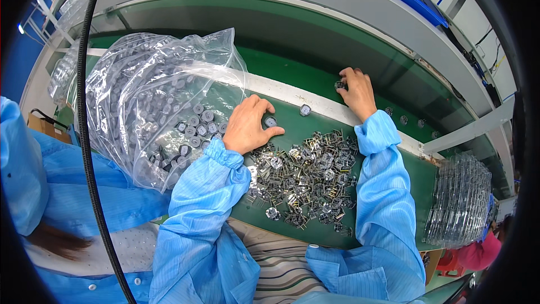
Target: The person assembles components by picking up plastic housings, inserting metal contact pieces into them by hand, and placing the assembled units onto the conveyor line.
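My right hand [358, 94] reaches over the green belt at the far side, its fingertips closed on a small dark round component [340, 85]. My left hand [247, 124] is on the near worktop with thumb and forefinger apart. Between them lies a small grey round cap [270, 121]; whether the fingers touch it I cannot tell. Another grey cap [305, 110] sits by the white rail, between my hands. Nearer me is a heap of small metal components with pins [309, 177]. A clear plastic bag [135, 79] full of grey caps lies open beside my left hand.
A white rail [270, 85] divides the worktop from the green belt [281, 65]. Several small parts [404, 119] sit on the belt at the right. Stacked clear plastic trays [458, 200] stand at the right end. A black cable [84, 107] hangs at left, near a person in blue [84, 174].
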{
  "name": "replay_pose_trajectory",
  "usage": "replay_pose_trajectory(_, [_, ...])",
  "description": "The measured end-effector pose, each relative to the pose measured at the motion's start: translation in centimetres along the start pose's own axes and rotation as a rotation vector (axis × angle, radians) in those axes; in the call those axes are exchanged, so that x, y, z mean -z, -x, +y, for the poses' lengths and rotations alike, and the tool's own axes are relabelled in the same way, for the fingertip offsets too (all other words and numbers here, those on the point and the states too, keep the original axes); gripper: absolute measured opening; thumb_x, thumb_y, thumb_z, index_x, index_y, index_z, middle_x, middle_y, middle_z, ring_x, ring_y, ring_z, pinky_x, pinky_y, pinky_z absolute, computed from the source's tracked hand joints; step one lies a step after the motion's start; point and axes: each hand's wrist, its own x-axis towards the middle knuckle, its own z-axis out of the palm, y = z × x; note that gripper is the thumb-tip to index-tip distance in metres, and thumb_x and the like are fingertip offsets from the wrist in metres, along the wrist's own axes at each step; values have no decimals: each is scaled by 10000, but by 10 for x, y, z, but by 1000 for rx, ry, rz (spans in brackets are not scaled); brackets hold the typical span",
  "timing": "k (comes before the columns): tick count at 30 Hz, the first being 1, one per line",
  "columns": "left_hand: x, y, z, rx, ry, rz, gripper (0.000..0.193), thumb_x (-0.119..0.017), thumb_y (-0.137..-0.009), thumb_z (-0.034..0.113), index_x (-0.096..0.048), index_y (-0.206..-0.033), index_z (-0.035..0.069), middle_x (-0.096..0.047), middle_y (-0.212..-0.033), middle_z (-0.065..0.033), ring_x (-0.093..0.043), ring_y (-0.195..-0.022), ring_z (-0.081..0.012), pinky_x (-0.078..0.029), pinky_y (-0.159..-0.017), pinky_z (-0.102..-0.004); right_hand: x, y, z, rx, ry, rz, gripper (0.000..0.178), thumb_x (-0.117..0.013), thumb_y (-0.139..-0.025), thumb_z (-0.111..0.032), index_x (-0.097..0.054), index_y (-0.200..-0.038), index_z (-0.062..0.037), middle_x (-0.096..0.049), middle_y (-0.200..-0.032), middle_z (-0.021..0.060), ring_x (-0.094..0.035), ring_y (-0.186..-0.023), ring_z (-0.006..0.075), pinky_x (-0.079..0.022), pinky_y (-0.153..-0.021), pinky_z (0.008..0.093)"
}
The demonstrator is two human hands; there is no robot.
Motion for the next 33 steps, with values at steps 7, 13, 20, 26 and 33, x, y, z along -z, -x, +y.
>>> replay_pose_trajectory(7, [-5,2,-13,-7,-48,-71,410,-876,-716,227,-671,-1031,62,-634,-955,-92,-634,-919,-296,-514,-814,-408,0,-4,-20,306,-153,-143,438,-800,-746,-80,-667,-1163,-107,-679,-1082,75,-560,-1118,302,-437,-888,444])
replay_pose_trajectory(13, [-4,-1,-11,-8,-2,-56,352,-830,-737,158,-674,-1042,75,-633,-971,-89,-625,-969,-313,-499,-837,-429,-17,8,-65,362,-565,-337,354,-784,-798,-63,-669,-1131,-25,-638,-1029,122,-628,-944,277,-528,-844,376])
replay_pose_trajectory(20, [-1,-1,-1,-86,-125,37,411,-761,-770,119,-672,-1171,110,-611,-1150,-78,-545,-1165,-308,-417,-945,-437,25,11,-78,242,-470,-656,345,-806,-804,-283,-688,-973,-6,-683,-837,135,-683,-809,269,-531,-733,382])
replay_pose_trajectory(26, [-14,1,-6,-259,-92,-64,455,-774,-831,227,-664,-1269,177,-589,-1343,-45,-513,-1253,-282,-341,-1053,-447,25,16,-81,276,-502,-833,209,-752,-857,-200,-734,-904,3,-729,-836,157,-709,-796,260,-540,-725,379])
replay_pose_trajectory(33, [-14,-1,-9,-177,-52,-91,272,-792,-803,162,-703,-1059,148,-634,-1180,-34,-537,-1195,-249,-353,-989,-432,3,15,-78,192,-578,-532,171,-746,-875,-158,-731,-887,13,-727,-822,131,-685,-743,218,-532,-699,354])
